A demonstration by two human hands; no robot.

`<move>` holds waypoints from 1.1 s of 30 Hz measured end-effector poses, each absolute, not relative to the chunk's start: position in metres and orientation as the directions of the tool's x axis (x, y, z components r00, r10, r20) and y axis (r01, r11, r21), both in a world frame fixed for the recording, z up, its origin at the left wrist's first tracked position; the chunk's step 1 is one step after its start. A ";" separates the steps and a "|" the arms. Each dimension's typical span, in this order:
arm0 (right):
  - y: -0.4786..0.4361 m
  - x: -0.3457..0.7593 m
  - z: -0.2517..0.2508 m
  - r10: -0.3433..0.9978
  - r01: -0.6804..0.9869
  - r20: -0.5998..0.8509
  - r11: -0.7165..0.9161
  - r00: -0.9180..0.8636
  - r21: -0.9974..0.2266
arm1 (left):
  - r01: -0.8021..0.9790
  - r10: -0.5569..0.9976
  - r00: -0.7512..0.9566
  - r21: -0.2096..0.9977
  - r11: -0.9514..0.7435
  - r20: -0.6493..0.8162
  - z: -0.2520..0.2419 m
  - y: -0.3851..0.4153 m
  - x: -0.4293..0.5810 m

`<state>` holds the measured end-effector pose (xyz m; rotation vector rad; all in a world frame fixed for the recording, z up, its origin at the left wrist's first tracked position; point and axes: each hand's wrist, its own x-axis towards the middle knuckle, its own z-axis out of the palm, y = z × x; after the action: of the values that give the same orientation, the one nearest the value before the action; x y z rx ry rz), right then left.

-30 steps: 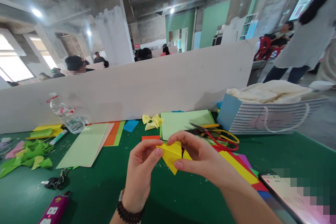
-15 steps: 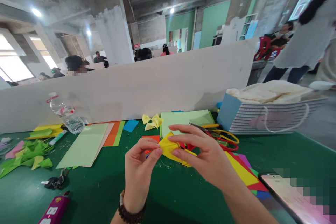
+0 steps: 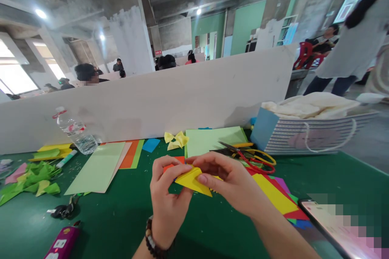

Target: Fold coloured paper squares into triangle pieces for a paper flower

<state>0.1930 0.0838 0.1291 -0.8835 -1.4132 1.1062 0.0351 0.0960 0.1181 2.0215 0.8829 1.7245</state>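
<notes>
A folded piece of yellow paper (image 3: pixel 194 181) is held between both hands above the green table (image 3: pixel 121 226). My left hand (image 3: pixel 170 194) grips its left side, fingers on the upper edge and thumb beneath, partly hidden. From the right, my right hand (image 3: pixel 227 180) pinches it with the thumb on the near face; the other fingers curl behind, out of sight. An orange-red paper piece (image 3: pixel 174 162) lies on the table behind my left hand. Beyond the hands sits a small pale-yellow folded paper shape (image 3: pixel 176 140).
Scissors (image 3: pixel 243 153) with red handles lie behind my right hand, near coloured sheets (image 3: pixel 273 194). At the right are a phone (image 3: pixel 328 226) and a striped bag (image 3: pixel 313 133). Leftward are pale green paper (image 3: pixel 97 170), a water bottle (image 3: pixel 75 131), green scraps (image 3: pixel 39 176) and a purple device (image 3: pixel 63 243). A white partition (image 3: pixel 182 101) stands behind.
The yellow paper has been turned, so a broad triangular face now shows with a point toward the lower right. My left hand has shifted right and its grip has changed.
</notes>
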 end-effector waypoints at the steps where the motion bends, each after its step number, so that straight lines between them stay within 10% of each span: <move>1: 0.083 0.191 0.129 0.941 -0.055 0.301 0.296 -0.156 -0.954 | 0.240 0.633 0.070 0.603 -0.761 0.771 0.118 0.096 0.035; 10: 0.072 0.195 0.131 0.879 0.096 0.427 0.453 -0.211 -0.886 | 0.074 0.561 0.074 0.556 -0.828 0.825 0.118 0.101 0.028; 19: 0.066 0.182 0.128 0.485 0.630 0.866 0.712 -0.120 -0.311 | 0.239 0.510 0.030 0.490 -0.839 0.859 0.110 0.096 0.030; 33: 0.060 0.172 0.128 0.237 0.665 0.956 0.744 -0.170 -0.066 | 0.365 0.397 0.143 0.325 -0.873 0.906 0.120 0.084 0.021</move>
<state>0.1719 0.0598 0.1284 -0.7143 -1.7418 -0.4425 0.0206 0.0840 0.1203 2.3549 0.7851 1.8813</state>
